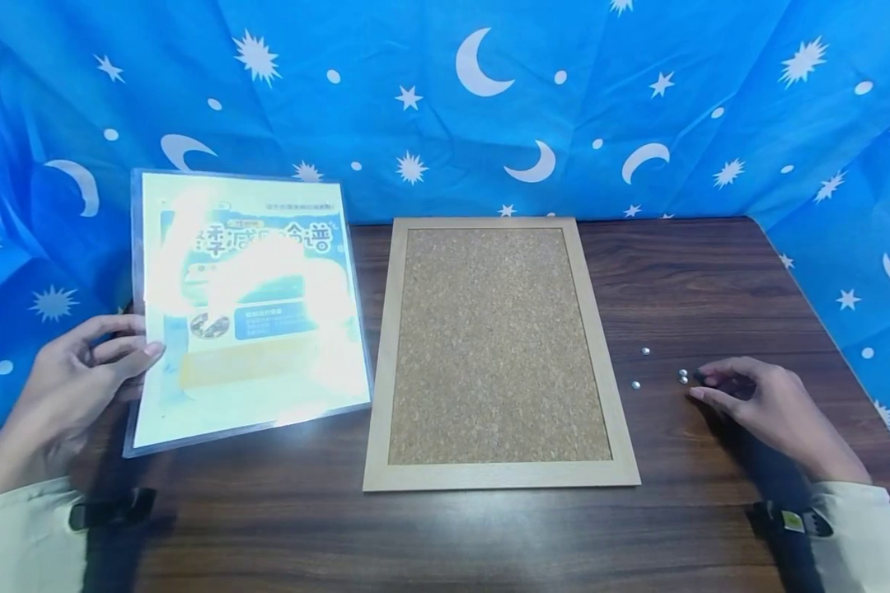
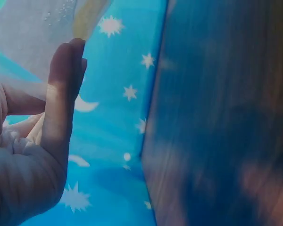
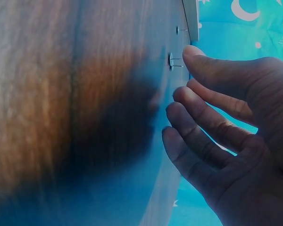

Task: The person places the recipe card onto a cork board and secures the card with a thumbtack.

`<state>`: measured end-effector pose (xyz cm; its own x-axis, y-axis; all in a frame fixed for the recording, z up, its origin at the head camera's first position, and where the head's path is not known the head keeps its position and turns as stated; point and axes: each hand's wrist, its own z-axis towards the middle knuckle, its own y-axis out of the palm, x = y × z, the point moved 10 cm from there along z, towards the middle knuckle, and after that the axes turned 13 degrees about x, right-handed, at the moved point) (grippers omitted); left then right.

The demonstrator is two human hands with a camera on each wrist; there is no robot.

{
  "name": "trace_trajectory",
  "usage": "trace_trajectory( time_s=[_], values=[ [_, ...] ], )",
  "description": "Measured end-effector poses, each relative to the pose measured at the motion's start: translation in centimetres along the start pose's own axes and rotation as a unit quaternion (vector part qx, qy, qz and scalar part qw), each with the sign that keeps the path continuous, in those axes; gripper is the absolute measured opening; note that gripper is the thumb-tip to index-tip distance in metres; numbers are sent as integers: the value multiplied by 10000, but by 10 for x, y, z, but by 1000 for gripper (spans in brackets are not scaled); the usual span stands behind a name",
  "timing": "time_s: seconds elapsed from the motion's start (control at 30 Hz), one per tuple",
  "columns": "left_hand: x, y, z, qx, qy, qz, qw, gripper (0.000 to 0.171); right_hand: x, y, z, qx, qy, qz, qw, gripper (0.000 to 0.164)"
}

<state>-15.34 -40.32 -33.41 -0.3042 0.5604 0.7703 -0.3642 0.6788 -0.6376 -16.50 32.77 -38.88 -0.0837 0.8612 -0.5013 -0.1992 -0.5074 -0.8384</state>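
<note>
My left hand (image 1: 81,371) pinches the left edge of a laminated sheet (image 1: 267,416) between thumb and fingers, holding it raised and tilted. Glare washes out much of its print. In the left wrist view the sheet (image 2: 37,28) shows beyond the fingers of the left hand (image 2: 42,141). At the right of the table, my right hand (image 1: 767,403) is close beside several thumbtacks (image 1: 683,376), nothing held. From the right wrist, the thumb of the right hand (image 3: 221,122) comes near two thumbtacks (image 3: 173,61) standing point-out on the tabletop, its fingers loosely bent and apart.
A cork board (image 1: 500,346) with a pale wooden frame lies mid-table between both hands. Two more tacks sit apart, one farther back (image 1: 645,351) and one nearer the frame (image 1: 635,385). Blue star-and-moon cloth (image 1: 445,123) hangs behind the dark wooden table (image 1: 452,543).
</note>
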Motion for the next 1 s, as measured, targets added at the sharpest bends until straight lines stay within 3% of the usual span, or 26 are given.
trace_trajectory(
  time_s=[0.17,0.27,0.5,1.0],
  values=[
    [19,21,-8,-24,-19,1,10000,56,-4,1,2,25,-87,32,10000,27],
    [33,36,-12,-61,177,69,9998,61,-7,2,3,37,-195,48,9998,26],
    [68,80,-22,-492,708,-159,9962,47,-9,7,5,16,-156,-106,9998,21],
    [105,157,-54,-1552,534,-872,9826,37,-12,13,7,115,-77,-256,9996,12]
  ],
)
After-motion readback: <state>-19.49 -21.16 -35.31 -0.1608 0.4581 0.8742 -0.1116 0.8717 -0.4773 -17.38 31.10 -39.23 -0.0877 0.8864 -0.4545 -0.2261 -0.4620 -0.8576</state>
